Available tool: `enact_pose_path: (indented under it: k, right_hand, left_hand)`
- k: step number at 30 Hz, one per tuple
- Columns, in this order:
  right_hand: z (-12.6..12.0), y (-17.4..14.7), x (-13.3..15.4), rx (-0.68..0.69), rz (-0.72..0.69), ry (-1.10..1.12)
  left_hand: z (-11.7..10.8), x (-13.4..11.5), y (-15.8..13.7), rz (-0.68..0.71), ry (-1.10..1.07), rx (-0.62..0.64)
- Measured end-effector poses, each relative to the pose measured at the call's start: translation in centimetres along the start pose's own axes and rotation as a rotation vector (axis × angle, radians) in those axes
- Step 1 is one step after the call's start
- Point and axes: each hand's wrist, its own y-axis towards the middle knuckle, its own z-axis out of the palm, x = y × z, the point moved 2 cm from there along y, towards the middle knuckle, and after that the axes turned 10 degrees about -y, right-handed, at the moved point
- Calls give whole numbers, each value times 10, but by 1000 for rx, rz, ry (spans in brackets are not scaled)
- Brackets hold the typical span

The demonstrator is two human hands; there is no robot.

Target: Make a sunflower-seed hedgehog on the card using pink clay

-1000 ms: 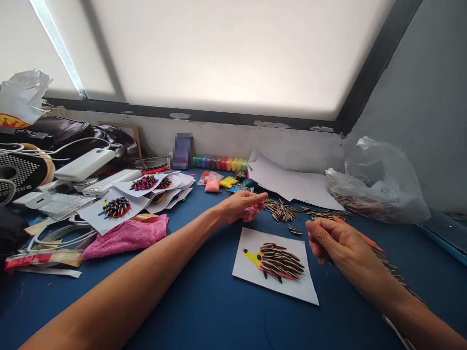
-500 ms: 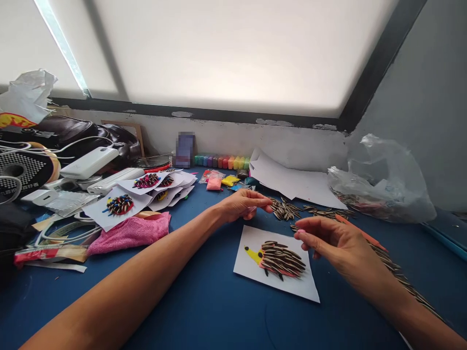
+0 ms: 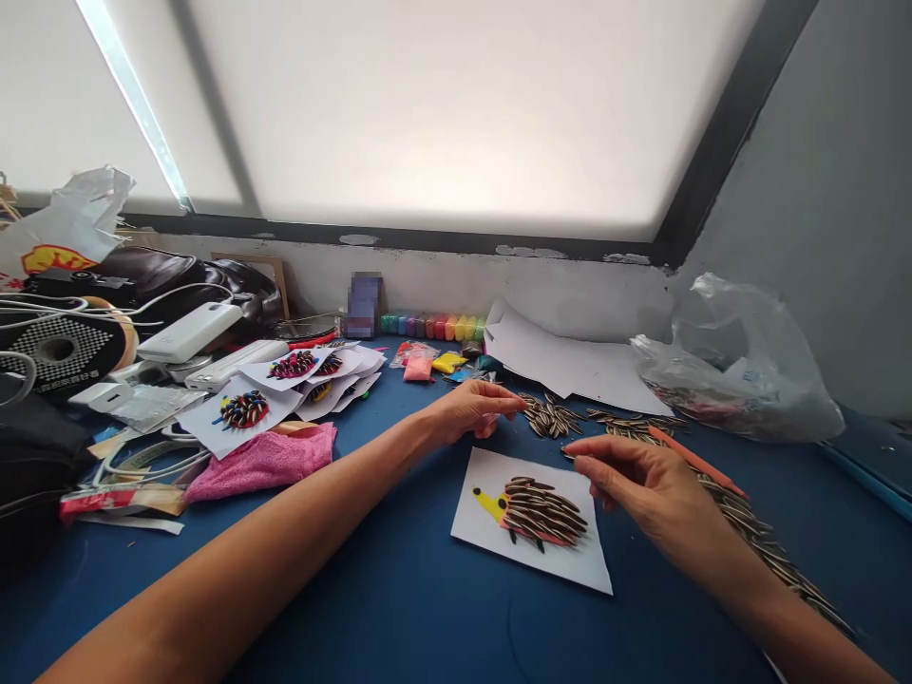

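Observation:
My left hand (image 3: 479,410) is closed in a pinch at the left edge of a small pile of striped sunflower seeds (image 3: 550,418); what its fingertips hold is hidden. My right hand (image 3: 637,475) pinches a sunflower seed (image 3: 568,454), whose dark tip shows past the fingers. Between and below the hands, a white card (image 3: 579,574) lies on the blue table. It bears a hedgehog (image 3: 545,511) with a yellow clay face, black eye, nose and feet, a pink-orange body and rows of seeds as spines.
More seeds (image 3: 755,537) and an orange strip (image 3: 698,463) lie by my right forearm. Behind are white paper sheets (image 3: 570,353), a plastic bag (image 3: 741,380) and coloured clay packs (image 3: 434,328). Finished hedgehog cards (image 3: 246,415), a pink cloth (image 3: 267,461) and power banks (image 3: 189,332) crowd the left.
The view has shifted slightly. Both hands stay in nearly the same pose, the right one still holding its seed beside the card.

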Motion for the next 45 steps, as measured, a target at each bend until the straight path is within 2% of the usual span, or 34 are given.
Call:
enact_pose_path:
  k: [4, 9, 15, 20, 23, 31, 34, 39, 45]
  right_hand:
    - [0, 0, 0, -21, 9, -21]
    - [4, -3, 7, 23, -2, -55]
    - [6, -3, 3, 35, 23, -87]
    - [5, 1, -4, 4, 48, -108]
    - [4, 1, -5, 50, 49, -128]
    - [-3, -4, 1, 123, -61, -372]
    - [3, -6, 2, 122, -114, -364]
    - [13, -10, -1, 112, -99, -323]
    - [23, -10, 3, 7, -247, -310]
  left_hand:
    - [-4, -1, -11, -2, -9, -11]
    - [-9, 3, -20, 3, -44, -23]
    - [-8, 3, -19, -3, 11, 51]
    - [-12, 4, -16, -34, 32, 40]
    - [-11, 5, -16, -44, 24, 40]
    - [-7, 5, -18, -2, 45, 32]
    - [-6, 5, -19, -2, 66, 39]
    - [-4, 5, -21, -17, 81, 41]
    - [-3, 5, -21, 21, 82, 32]
